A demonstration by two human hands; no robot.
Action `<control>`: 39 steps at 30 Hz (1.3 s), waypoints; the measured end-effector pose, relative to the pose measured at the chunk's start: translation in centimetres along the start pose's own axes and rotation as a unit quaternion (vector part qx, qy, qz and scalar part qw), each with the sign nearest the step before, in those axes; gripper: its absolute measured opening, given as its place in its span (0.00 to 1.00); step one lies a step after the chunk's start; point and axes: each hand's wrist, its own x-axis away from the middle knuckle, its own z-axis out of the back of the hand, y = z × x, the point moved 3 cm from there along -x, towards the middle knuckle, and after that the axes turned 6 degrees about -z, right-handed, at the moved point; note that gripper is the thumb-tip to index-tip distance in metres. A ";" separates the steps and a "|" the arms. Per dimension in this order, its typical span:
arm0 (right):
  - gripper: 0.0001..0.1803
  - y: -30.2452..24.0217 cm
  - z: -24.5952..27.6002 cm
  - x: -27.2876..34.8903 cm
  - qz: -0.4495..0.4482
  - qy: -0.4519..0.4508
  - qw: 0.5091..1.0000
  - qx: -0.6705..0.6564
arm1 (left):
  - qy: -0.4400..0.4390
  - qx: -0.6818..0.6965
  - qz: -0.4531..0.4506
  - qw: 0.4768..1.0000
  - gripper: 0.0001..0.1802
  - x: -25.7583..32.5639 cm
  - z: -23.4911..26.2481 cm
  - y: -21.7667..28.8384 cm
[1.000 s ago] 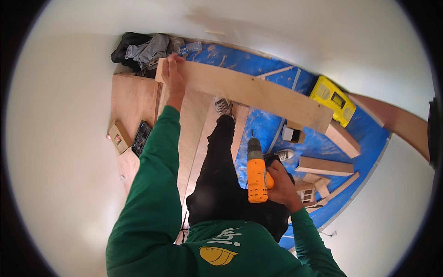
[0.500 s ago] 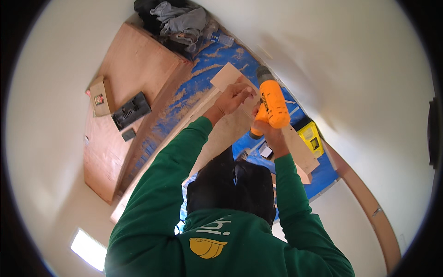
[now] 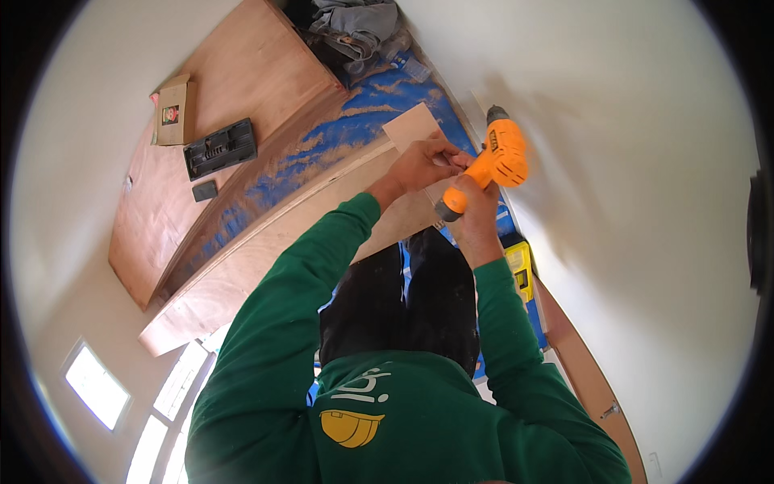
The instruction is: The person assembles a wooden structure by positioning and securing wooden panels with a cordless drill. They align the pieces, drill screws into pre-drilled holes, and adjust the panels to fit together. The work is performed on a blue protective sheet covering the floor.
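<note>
My right hand [image 3: 477,211] grips an orange cordless drill [image 3: 508,155] by its handle. The drill's black chuck points away from me, close to the white wall. My left hand [image 3: 421,171] is closed in a pinch beside the drill's handle, its fingertips meeting the fingers of my right hand. Whatever sits between them is too small to make out. Below both hands lies a long pale wooden board [image 3: 266,270]. A thin, flat piece of wood [image 3: 412,126] sticks out beyond my left hand.
Left stands a large plywood piece [image 3: 250,60] bearing a cardboard box [image 3: 175,111], a black bit case [image 3: 219,150] and a small dark block [image 3: 205,190]. Sawdust covers a blue tarp [image 3: 322,149]. Clothes [image 3: 355,28] and a plastic bottle [image 3: 411,66] lie far off; a yellow tool [image 3: 518,262] lies right.
The drill has moved up and right, and its chuck now tilts toward the wall. My left hand has shifted right, its fingers joining those of my right hand. My view has turned slightly.
</note>
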 end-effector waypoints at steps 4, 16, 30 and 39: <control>0.24 0.5 -0.9 -0.2 0.032 0.023 0.999 0.024 | 0.058 0.032 -0.051 0.997 0.21 -0.7 -0.5 -1.0; 0.31 0.5 -1.4 -2.0 0.088 -0.004 0.971 0.224 | 0.048 -0.049 -0.062 0.996 0.21 -0.6 -0.4 -0.9; 0.35 -0.3 16.6 8.5 0.004 0.081 0.872 0.483 | 0.145 -0.119 -0.224 0.956 0.08 -1.3 0.1 -1.7; 0.40 3.8 24.8 12.0 -0.146 0.068 0.878 0.451 | 0.280 -0.593 -0.256 0.710 0.06 -3.3 3.5 -0.4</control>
